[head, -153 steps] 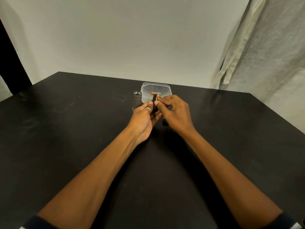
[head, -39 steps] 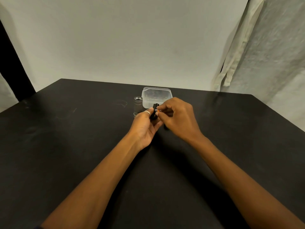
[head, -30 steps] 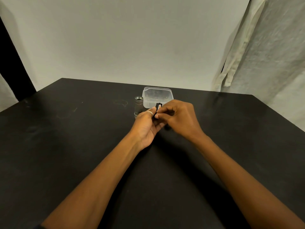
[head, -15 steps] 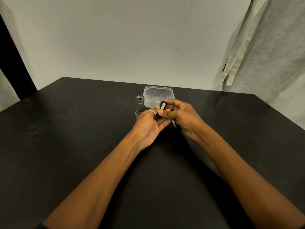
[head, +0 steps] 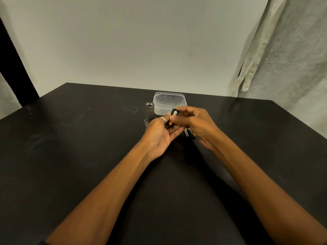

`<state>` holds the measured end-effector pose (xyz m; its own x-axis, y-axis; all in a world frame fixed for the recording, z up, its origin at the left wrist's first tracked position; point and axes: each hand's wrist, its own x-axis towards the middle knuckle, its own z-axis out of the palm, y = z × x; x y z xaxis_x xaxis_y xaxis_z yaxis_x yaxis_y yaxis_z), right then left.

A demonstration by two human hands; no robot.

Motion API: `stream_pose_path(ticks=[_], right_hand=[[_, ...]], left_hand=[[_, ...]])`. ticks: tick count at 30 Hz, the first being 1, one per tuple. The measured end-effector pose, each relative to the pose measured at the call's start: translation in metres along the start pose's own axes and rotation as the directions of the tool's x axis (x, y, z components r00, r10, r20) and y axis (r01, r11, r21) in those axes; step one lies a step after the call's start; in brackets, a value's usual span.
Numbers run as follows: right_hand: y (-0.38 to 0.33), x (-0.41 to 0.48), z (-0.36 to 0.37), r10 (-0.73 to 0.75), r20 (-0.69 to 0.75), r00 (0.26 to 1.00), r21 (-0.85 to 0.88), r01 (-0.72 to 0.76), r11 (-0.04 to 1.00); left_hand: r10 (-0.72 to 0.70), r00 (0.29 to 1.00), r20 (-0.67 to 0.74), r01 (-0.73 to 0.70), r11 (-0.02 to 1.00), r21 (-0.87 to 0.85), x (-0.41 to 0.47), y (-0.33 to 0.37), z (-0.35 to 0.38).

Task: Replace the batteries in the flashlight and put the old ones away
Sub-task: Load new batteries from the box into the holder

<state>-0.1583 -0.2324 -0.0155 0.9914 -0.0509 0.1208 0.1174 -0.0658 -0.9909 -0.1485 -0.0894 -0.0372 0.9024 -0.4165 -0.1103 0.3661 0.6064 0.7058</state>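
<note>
Head view: left hand (head: 159, 137) cradles the battery cartridge (head: 172, 117) and right hand (head: 196, 122) pinches its far end, just right of the upright flashlight (head: 149, 112). If that pinch slips, a cell could drop among the loose batteries (head: 189, 133), mixing old with new.

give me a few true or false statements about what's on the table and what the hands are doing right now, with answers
1. The flashlight body stands upright just left of the clear container. True.
2. The right hand lies flat on the table. False: it pinches the battery holder, which the left hand also holds.
3. Loose batteries lie on the table under the right hand. True.
4. The table is white. False: it is black.
</note>
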Motion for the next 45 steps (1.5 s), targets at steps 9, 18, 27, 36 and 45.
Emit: stream_pose_path(ticks=[9, 18, 27, 36, 45], right_hand=[[-0.014, -0.007, -0.011, -0.172, 0.025, 0.985, -0.037, 0.173, 0.984], [-0.028, -0.013, -0.013, -0.342, 0.017, 0.94, -0.156, 0.34, 0.927], [-0.017, -0.01, -0.008, -0.378, -0.026, 0.925, -0.393, 0.338, 0.855], [-0.02, -0.013, -0.005, -0.117, -0.13, 0.985, 0.142, 0.135, 0.981], [-0.012, -0.007, -0.008, 0.271, -0.046, 0.961, 0.675, -0.17, 0.718]], left_hand=[[0.183, 0.983, 0.01, -0.169, 0.887, 0.43, -0.003, 0.0, 0.01], [0.855, 0.49, 0.173, -0.207, -0.079, 0.975, -0.018, 0.016, 0.002], [0.793, 0.591, 0.149, -0.105, -0.107, 0.989, -0.008, 0.024, -0.028], [0.603, 0.798, 0.002, -0.014, 0.015, 1.0, 0.0, 0.022, -0.037], [0.651, 0.694, 0.308, -0.304, -0.124, 0.945, 0.004, 0.016, -0.039]])
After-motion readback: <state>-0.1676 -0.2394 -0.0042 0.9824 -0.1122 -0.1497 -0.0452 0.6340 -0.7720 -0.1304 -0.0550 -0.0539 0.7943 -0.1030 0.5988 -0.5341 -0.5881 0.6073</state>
